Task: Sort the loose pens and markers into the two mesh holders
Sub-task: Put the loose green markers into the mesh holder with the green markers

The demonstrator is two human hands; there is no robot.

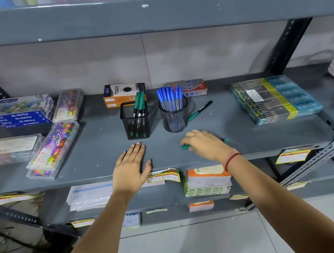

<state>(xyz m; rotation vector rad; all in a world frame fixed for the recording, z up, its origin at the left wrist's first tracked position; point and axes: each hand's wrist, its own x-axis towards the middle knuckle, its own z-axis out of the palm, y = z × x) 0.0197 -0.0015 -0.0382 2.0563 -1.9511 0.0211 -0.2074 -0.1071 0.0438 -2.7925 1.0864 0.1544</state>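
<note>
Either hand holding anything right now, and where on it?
The right hand covers the middle of a green marker lying on the shelf; a closed grip cannot be told. The left hand holds nothing.

Bare shelf (98,142) flanks the two mesh holders (135,120); boxes (276,97) crowd the sides.

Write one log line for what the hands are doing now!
left hand: flat on shelf, empty | right hand: over green marker, grip unclear | loose marker: beside round holder | square holder: green markers
</note>
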